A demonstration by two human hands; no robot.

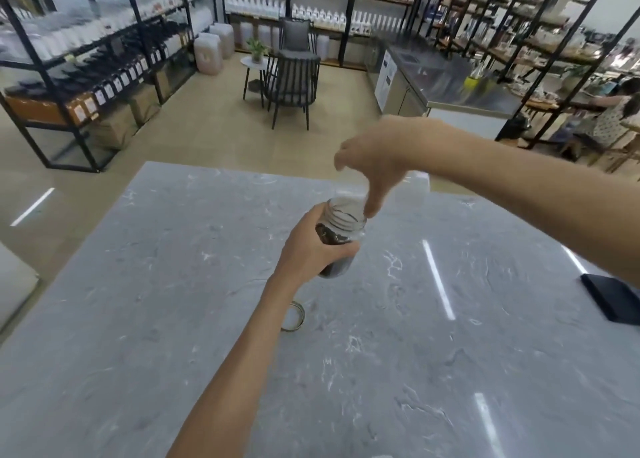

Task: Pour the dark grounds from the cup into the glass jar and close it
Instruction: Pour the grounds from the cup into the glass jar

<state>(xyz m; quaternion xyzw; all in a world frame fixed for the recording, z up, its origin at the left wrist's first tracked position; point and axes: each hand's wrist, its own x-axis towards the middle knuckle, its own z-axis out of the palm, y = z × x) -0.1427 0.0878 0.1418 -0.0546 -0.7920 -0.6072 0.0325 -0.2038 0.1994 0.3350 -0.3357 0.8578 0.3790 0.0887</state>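
Observation:
A glass jar (341,236) with a threaded mouth stands on the grey marble table (173,319), holding dark grounds in its lower part. My left hand (311,250) grips the jar's side. Directly above the jar's mouth, my right hand (374,160) holds a clear plastic cup (351,189) upside down, mouth nearly touching the jar's rim. The cup looks empty. A metal lid ring (294,317) lies on the table just behind my left forearm, partly hidden by it.
A dark flat phone-like object (613,300) lies at the table's right edge. Beyond the table are floor, black shelving racks with bottles (104,59), a small table with chairs (291,77), and a steel counter (450,83). A person sits at far right (616,111).

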